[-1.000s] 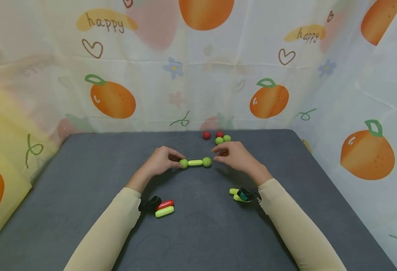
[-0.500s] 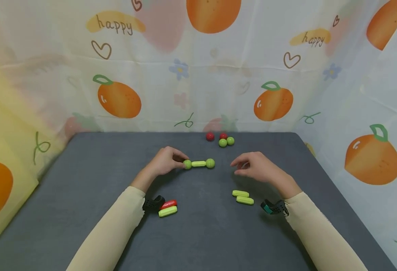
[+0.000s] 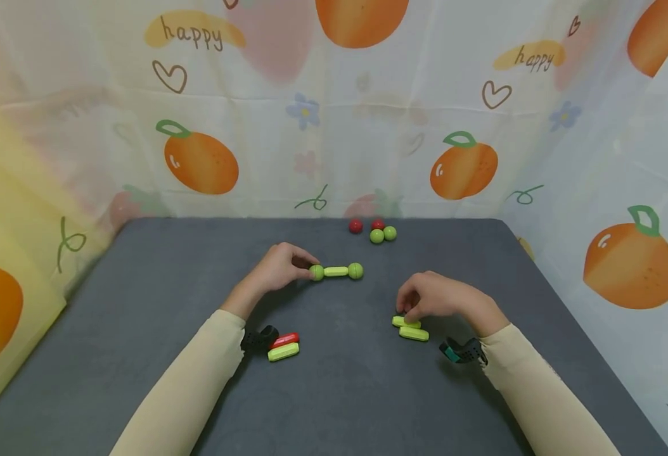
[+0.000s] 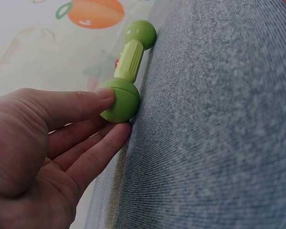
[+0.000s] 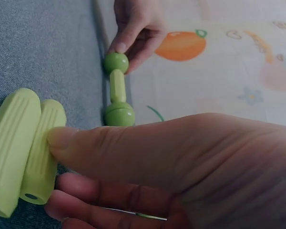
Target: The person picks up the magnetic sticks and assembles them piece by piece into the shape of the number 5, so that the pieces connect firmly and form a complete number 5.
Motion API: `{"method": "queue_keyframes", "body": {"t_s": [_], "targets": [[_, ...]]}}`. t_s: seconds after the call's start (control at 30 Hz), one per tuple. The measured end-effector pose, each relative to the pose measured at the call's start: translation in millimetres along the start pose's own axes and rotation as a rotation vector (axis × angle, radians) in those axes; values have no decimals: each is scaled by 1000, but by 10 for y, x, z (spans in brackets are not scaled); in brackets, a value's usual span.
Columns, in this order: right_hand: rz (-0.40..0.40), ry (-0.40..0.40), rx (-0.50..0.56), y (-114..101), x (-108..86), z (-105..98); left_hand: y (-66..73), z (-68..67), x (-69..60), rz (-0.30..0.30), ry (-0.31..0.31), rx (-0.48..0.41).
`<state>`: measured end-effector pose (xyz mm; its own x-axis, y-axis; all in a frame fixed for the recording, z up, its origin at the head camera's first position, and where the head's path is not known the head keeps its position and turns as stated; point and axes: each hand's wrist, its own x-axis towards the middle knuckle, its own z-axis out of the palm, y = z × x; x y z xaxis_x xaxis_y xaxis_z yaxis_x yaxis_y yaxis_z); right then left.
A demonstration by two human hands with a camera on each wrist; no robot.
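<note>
In the head view my left hand (image 3: 279, 266) pinches the left ball of a toy dumbbell (image 3: 336, 272), made of two green balls joined by a light-green ribbed rod. The left wrist view shows thumb and fingers on the near ball (image 4: 121, 101), with the other ball (image 4: 141, 33) beyond. At the right, my right hand (image 3: 439, 294) is bent down over two light-green rods lying side by side. Its thumb (image 5: 64, 138) lies against the inner rod (image 5: 44, 148), with curled fingertips at that rod's lower end. The outer rod (image 5: 12, 152) lies beside it, untouched by the fingers.
Two red balls (image 3: 355, 226) and two green balls (image 3: 390, 233) sit near the grey table's (image 3: 334, 392) back edge. By the left wrist lie a red rod (image 3: 284, 341) and a light-green rod (image 3: 283, 352). A fruit-print curtain (image 3: 254, 126) hangs behind.
My right hand has moved away from the dumbbell's right end, rightward and then down onto the light-green rods. The left hand keeps its pinch on the dumbbell's left ball.
</note>
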<state>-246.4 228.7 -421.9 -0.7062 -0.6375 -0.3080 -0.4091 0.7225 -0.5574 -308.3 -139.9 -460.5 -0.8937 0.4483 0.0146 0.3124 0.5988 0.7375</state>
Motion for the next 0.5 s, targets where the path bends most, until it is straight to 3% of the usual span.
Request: {"method": "queue_keyframes", "body": {"t_s": [0.5], "targets": [[-43, 20, 91, 67, -48, -20, 5, -10, 1, 5, -11, 9]]}}
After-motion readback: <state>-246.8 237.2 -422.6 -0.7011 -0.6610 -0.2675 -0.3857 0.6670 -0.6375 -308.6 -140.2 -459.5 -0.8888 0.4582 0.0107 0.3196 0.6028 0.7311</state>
